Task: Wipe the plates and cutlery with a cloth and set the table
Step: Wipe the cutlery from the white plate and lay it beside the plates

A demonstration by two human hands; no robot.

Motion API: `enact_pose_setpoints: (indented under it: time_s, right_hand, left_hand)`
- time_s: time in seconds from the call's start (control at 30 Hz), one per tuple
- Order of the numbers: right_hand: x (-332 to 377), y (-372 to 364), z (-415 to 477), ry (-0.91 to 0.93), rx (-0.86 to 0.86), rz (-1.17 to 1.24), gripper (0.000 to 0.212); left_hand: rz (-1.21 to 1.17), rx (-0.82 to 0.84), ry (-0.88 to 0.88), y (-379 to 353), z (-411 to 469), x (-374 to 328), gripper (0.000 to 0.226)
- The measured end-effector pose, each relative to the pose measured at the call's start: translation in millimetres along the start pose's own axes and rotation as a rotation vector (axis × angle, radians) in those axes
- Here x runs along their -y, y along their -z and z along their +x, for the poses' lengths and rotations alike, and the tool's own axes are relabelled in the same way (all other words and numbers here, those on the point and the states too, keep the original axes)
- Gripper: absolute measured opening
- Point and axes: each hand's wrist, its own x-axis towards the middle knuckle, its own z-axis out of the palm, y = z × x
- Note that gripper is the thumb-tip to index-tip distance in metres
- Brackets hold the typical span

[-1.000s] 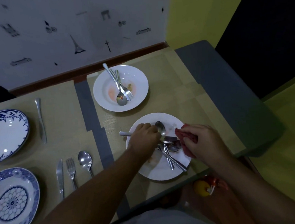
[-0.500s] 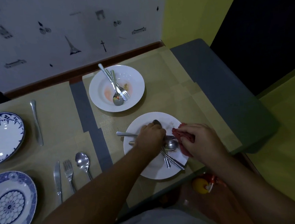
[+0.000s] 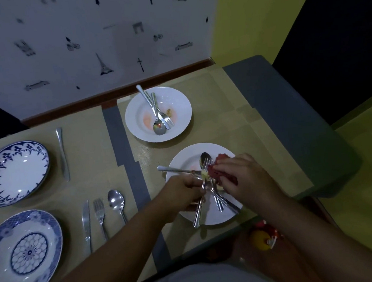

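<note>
Change since a second ago: the left hand (image 3: 182,194) has been drawn back from the far-left part of the plate (image 3: 186,160) toward its near rim. One piece has been singled out of the heap, seemingly a fork (image 3: 198,211); the light is dim and the tines are half hidden by a spoon (image 3: 205,158). The cloth (image 3: 221,160) has been brought against the upper shaft of that piece by the right hand (image 3: 246,176).

Meaning for task: wiping of this plate's cutlery is judged to be under way, one item at a time. The plate itself looks not yet wiped; a yellowish smear is seen just beyond the left fingertips. The remaining cutlery (image 3: 224,201) is left crossed on the plate, beneath and between the two hands.

Pose, left: fingers are curled round the fork handle, knuckles up. The handle end is projected out below the fingers, past the near rim.

Pose, right: the cloth is bunched and pinched between thumb and fingers, palm down, just right of the left hand.

Beyond both hands a second soiled plate (image 3: 178,106) is waiting. Well left of the left forearm, blue plates (image 3: 16,174) are already laid.
</note>
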Motion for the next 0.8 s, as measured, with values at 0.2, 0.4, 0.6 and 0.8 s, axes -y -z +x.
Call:
enact_pose_setpoints:
  time_s: [0.2, 0.4, 0.6, 0.8]
  right_hand:
    - [14, -21, -1, 0.367, 0.100, -0.065, 0.033]
    - [15, -28, 21, 0.301, 0.077, -0.087, 0.026]
    - [25, -34, 18, 0.451, 0.073, -0.147, 0.030]
    - [23, -42, 31, 0.402, 0.126, -0.169, 0.028]
  left_hand:
    - [-0.243, -0.016, 0.013, -1, -27, 22, 0.018]
    - [-0.330, -0.132, 0.002, 3, -40, 31, 0.016]
    - [-0.301, -0.172, -0.030, 6, -48, 32, 0.021]
    - [-0.384, -0.164, -0.015, 10, -57, 29, 0.019]
